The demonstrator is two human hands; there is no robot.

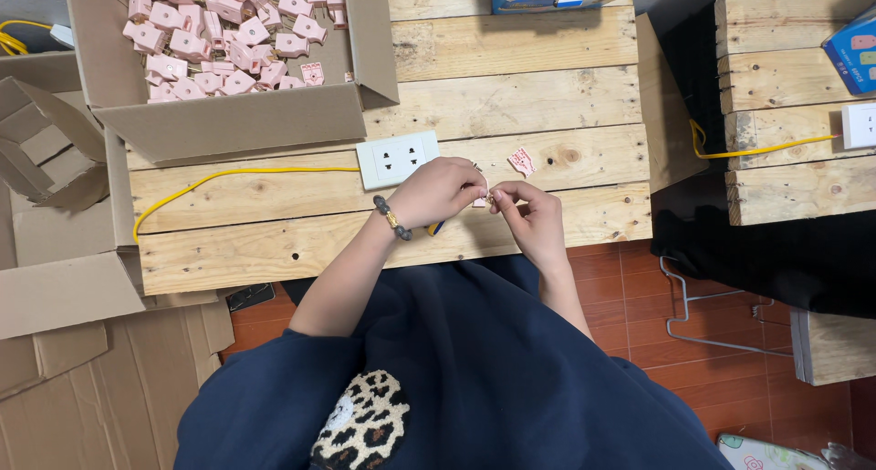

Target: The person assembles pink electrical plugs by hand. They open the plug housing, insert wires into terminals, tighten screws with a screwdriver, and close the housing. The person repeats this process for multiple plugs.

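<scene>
My left hand point(440, 191) and my right hand point(531, 216) meet over the wooden table point(511, 96), fingertips pinched together on a small pink plug part point(481, 199) between them. A screwdriver tip point(435, 226) pokes out below my left hand. A dark bead bracelet point(391, 217) circles my left wrist. Another pink plug piece point(521, 161) lies on the table just beyond my hands. A white socket block point(397, 159) with a yellow cable point(228, 175) sits just left of them.
A cardboard box point(228, 114) filled with several pink plugs point(228, 32) stands at the table's back left. Flattened cardboard point(64, 287) lies at left. At right is a second wooden table point(785, 87) with another white socket point(859, 125) and a blue box point(853, 50).
</scene>
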